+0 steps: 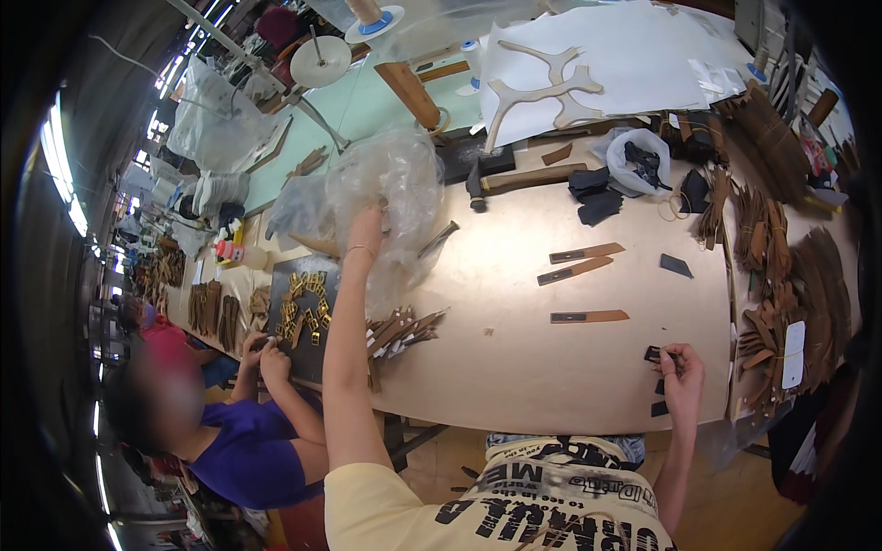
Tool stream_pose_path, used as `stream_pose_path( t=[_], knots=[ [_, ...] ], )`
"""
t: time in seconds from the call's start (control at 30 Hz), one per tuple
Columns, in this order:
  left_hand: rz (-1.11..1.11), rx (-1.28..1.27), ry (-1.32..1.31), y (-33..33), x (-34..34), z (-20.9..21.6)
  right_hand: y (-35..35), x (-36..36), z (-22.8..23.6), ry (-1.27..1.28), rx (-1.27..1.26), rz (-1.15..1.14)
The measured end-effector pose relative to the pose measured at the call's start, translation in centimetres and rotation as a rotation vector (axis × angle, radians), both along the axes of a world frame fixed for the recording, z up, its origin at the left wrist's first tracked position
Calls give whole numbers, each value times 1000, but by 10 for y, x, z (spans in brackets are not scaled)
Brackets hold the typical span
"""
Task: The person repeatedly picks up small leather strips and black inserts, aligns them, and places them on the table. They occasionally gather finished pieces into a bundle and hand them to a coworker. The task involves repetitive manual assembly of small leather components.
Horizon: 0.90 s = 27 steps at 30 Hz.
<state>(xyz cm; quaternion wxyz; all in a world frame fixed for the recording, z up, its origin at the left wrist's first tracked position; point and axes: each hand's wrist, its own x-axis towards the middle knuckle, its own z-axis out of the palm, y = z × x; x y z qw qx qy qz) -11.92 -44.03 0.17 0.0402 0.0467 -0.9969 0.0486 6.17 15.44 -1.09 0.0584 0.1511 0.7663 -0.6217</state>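
My left arm stretches far forward, and my left hand (365, 228) is at a crumpled clear plastic bag (401, 174); its fingertips are hidden there. Close to the table's right front, my right hand (683, 375) is closed, with a small black leather piece (654, 354) pinched at its fingertips. Other small black pieces (659, 408) lie just below that hand. In the middle of the table are three brown leather straps (602, 317), each with a dark section at its left end. A flat black piece (676, 266) lies apart to their right.
A hammer (533, 184) lies beyond the straps, near a white bag of black scraps (638, 161). Bundled brown strips (772, 285) line the right edge. At left, a co-worker's hands (262, 354) are beside a dark board with gold buckles (308, 298). White-tipped strips (404, 332) lie by my left forearm.
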Motion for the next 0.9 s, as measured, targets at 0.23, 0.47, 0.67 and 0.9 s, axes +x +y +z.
stream_pose_path(
  t=[0.23,0.47,0.67,0.9],
  knots=[
    [55,28,117,-3,25,28,-1,0,-1,-4,17,1],
    [-64,-38,-74,19,-10,-3,10,4,-15,79,57,60],
    [-9,-73,-157,29,-31,-17,27,-6,-39,-9,20,110],
    [86,33,42,18,-13,6,30,-9,-33,-58,29,87]
  ],
)
